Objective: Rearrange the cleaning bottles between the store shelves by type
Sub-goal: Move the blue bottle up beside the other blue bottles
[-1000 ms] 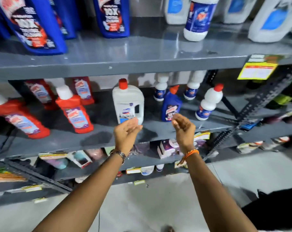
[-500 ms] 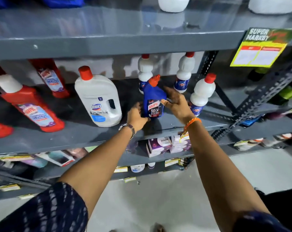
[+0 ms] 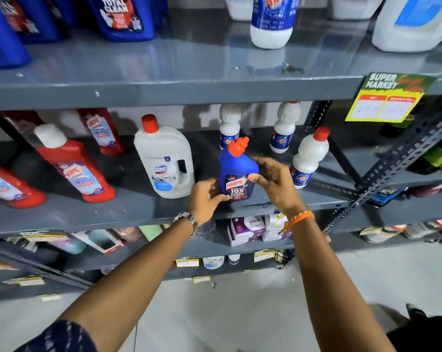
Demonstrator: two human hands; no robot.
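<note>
A small blue Harpic bottle [image 3: 236, 171] with an orange-red cap stands upright near the front of the middle shelf [image 3: 138, 212]. My left hand [image 3: 206, 198] grips its lower left side and my right hand [image 3: 272, 179] holds its right side. To its left stands a white Domex jug [image 3: 164, 158] with a red cap. Several red Harpic bottles [image 3: 75, 166] lean further left. White Rin bottles [image 3: 310, 156] stand to the right and behind. Larger blue Harpic bottles [image 3: 123, 16] sit on the top shelf.
White jugs [image 3: 412, 24] and a white Rin bottle [image 3: 272, 21] occupy the top shelf's right side. A yellow and green price tag [image 3: 390, 97] hangs from the top shelf edge. A perforated metal brace [image 3: 392, 163] slants at right. Boxed goods [image 3: 245, 229] fill the lower shelf.
A second ago both hands hovered empty before the shelf. They then reached in and closed on the blue Harpic bottle, which they still hold; the camera has tilted upward since half a second ago.
</note>
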